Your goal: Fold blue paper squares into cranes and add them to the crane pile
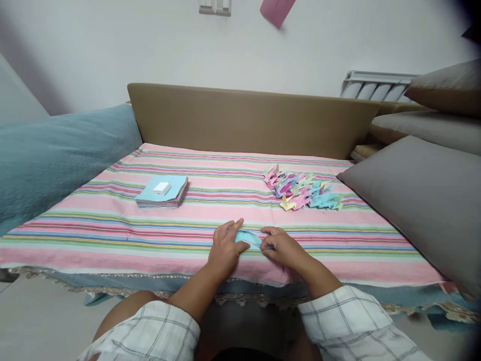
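Observation:
Between my hands lies a light-blue sheet of folding paper [249, 237], partly folded, with its middle bulging up from the striped cloth. My left hand [225, 246] presses on its left end, thumb and fingers spread apart. At the right end, the fingers of my right hand [282, 246] are curled and pinch the paper's edge. My fingers hide both ends of the sheet. Beyond my right hand sits a cluster of folded paper cranes [296, 189] in pink, purple, yellow, green and blue.
A stack of square coloured paper [179, 196] with a small white box [162, 188] on top lies at the back left. Grey cushions [421, 200] stand on the right. A brown backrest [244, 123] closes off the rear, and a blue-covered armrest [71, 155] the left.

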{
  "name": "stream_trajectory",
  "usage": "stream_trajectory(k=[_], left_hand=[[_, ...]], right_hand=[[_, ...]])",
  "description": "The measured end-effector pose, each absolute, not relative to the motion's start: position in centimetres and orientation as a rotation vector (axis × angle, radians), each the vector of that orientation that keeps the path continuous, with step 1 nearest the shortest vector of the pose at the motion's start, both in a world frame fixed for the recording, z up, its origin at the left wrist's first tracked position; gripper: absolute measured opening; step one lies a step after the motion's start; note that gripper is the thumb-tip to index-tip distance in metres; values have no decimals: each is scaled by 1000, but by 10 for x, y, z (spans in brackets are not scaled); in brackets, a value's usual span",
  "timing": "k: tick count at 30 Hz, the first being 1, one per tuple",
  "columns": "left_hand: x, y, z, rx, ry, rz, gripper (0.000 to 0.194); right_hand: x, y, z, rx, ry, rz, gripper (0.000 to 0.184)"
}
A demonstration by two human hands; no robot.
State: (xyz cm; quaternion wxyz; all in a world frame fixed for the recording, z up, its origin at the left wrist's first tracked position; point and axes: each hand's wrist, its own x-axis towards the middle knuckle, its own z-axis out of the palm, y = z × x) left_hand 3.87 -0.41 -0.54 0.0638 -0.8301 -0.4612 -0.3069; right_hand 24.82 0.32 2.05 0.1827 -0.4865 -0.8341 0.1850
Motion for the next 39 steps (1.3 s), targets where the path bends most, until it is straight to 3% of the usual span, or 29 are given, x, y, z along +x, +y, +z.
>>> stream_trajectory(k=[13, 23, 35, 39], left_hand=[[39, -3, -6, -2501, -1346, -932, 11], [40, -3, -6, -2496, -1384, -946, 9], [38, -5, -1, -2361, -1371, -1045, 12], [36, -7, 4, -2187, -1530, -1083, 8]], right_hand=[[251, 0, 18, -1068, -2403, 161, 18], [252, -1, 17, -1078, -2454, 144, 17], [230, 7, 18, -1339, -1837, 889, 16], [219, 5, 12, -1350, -1723, 1170, 26]])
